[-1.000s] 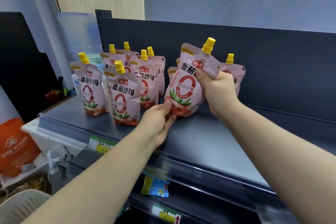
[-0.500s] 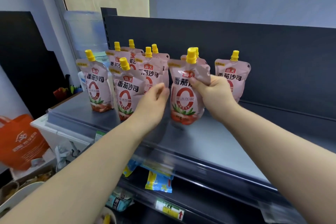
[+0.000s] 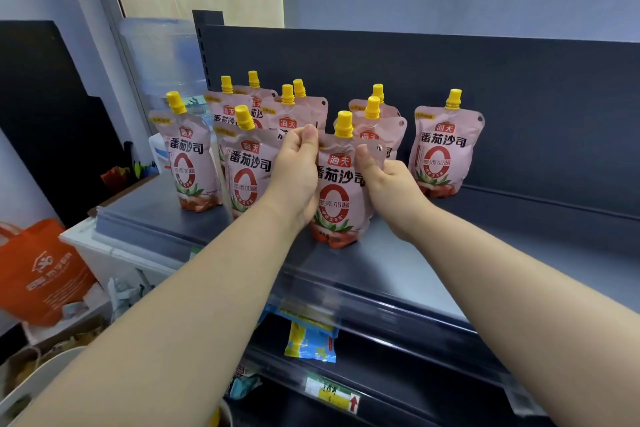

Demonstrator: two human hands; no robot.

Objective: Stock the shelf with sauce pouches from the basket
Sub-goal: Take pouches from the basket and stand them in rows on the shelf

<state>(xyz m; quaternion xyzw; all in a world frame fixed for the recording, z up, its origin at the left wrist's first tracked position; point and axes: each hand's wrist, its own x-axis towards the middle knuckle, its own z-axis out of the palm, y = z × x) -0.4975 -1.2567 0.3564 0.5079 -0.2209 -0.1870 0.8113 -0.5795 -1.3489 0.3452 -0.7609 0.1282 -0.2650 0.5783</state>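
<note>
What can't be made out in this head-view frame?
Head view:
- Right hand: its fingers lie behind the held sauce pouch; only the thumb shows.
- Rear pouch directly behind: label mostly covered by the held sauce pouch.
- Lower price tag: print blurred, unreadable.
- White rim, lower left: cut by the frame edge; contents unseen.

Soft, even indoor light, faint shadows, wide-angle bowing and blur at edges.
</note>
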